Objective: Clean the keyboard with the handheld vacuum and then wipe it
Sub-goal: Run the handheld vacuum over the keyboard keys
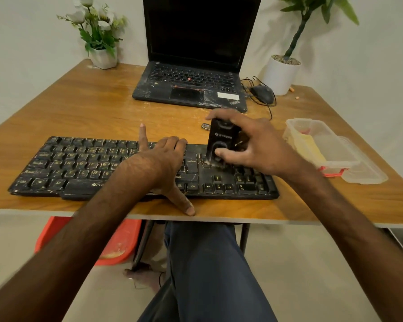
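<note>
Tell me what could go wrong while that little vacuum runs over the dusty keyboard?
The keyboard lies near the front edge of the table; a push might slide it off, though the left hand steadies it. The vacuum, gripped by the right hand, presses on the keys and could pop one loose. Keys under the left hand may get missed.

keyboard at table front, laptop behind, vacuum on keyboard's right

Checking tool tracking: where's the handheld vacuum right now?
Head view, right of centre: the handheld vacuum stands upright on the right part of the keyboard, gripped by the right hand.
</note>
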`<state>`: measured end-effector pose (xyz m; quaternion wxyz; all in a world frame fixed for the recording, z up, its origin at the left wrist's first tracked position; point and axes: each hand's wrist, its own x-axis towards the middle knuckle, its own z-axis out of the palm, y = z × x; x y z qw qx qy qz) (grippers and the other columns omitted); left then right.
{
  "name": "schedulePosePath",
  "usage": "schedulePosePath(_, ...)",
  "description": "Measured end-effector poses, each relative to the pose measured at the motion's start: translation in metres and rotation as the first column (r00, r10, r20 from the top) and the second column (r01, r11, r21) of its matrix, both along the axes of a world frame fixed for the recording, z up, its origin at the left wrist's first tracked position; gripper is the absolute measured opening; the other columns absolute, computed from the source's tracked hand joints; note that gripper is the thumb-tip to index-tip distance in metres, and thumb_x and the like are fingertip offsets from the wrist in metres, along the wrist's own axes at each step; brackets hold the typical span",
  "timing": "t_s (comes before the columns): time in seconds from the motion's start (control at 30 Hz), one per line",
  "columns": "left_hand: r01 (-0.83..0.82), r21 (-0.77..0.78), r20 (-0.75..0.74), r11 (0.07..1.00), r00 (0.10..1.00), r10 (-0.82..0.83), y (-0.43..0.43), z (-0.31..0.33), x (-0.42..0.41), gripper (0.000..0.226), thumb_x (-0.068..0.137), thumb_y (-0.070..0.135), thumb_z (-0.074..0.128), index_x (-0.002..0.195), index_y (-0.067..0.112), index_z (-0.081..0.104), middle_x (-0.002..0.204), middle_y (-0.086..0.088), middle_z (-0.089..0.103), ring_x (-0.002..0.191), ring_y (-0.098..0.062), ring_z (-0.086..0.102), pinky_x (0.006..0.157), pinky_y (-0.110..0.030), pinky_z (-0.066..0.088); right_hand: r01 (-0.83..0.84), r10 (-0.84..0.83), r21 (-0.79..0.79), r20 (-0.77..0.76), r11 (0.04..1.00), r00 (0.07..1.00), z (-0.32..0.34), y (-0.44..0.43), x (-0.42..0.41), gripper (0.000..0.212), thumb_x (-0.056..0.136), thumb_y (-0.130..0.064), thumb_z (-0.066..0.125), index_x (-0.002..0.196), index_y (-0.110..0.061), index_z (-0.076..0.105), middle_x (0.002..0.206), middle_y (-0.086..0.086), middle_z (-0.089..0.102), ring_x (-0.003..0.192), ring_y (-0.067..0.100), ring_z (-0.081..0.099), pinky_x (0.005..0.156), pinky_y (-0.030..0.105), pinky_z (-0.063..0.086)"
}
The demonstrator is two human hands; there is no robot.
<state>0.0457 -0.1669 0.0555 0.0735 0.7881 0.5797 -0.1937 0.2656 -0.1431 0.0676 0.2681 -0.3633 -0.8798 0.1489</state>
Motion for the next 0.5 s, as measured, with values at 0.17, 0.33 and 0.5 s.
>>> schedulePosePath(0.17,-0.001,0.007,0.017,1.0,1.0,0.0,0.0,0.0,-0.003,0.154,0.051,0.083,0.072,0.157,0.011,-0.014,0.168,-0.006,-0.004,0.155,-0.025,-0.004,0.106,-0.071,-0.024,0.037,-0.044,0.078,0.092,0.996,0.995,0.006,0.009,-0.003,0.064,0.085,-0.026,0.074,0.141,-0.029,0.044,0.122,-0.004,0.061,0.099,0.011,0.064,0.075,0.031,0.06)
schedulePosePath(0.33,-0.001,0.012,0.025,1.0,1.0,0.001,-0.001,-0.001,-0.001,0.154,0.051,0.082,0.073,0.157,0.011,-0.012,0.167,-0.006,-0.002,0.155,-0.025,-0.003,0.107,-0.071,-0.024,-0.097,0.092,0.04,0.109,0.994,0.99,0.003,-0.004,-0.01,0.063,0.087,-0.026,0.073,0.143,-0.028,0.043,0.125,-0.003,0.062,0.1,0.008,0.064,0.078,0.025,0.058)
schedulePosePath(0.5,-0.001,0.021,0.022,1.0,1.0,0.0,-0.001,0.0,-0.002,0.155,0.048,0.084,0.072,0.157,0.011,-0.011,0.167,-0.006,0.0,0.154,-0.025,-0.001,0.107,-0.071,-0.023,-0.002,-0.014,0.125,0.131,0.992,0.991,0.001,0.012,-0.012,0.064,0.088,-0.028,0.071,0.144,-0.029,0.041,0.124,0.0,0.062,0.104,0.014,0.064,0.077,0.034,0.06)
